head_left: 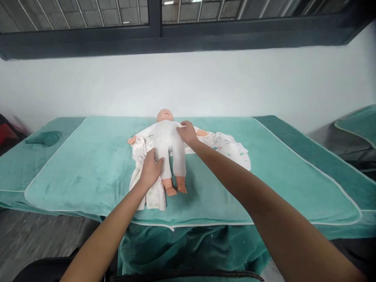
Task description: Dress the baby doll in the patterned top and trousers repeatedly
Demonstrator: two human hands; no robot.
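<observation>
A baby doll lies on its back, its head toward the wall. Its torso, arms and upper legs are white; its head, hands and feet are skin-toned plastic. At the hip and thigh on the left side is my left hand, thumb apart from the fingers, above a patterned white garment. My right hand has bent fingers on the doll's upper torso and seems to grip it there; its fingertips are partly hidden. More patterned white cloth spreads from under the doll to the right.
The doll lies on a bed with a green cover edged in white piping. Behind it stands a white wall below a dark window frame. A face hole shows at the bed's left end. Green cloth hangs in front.
</observation>
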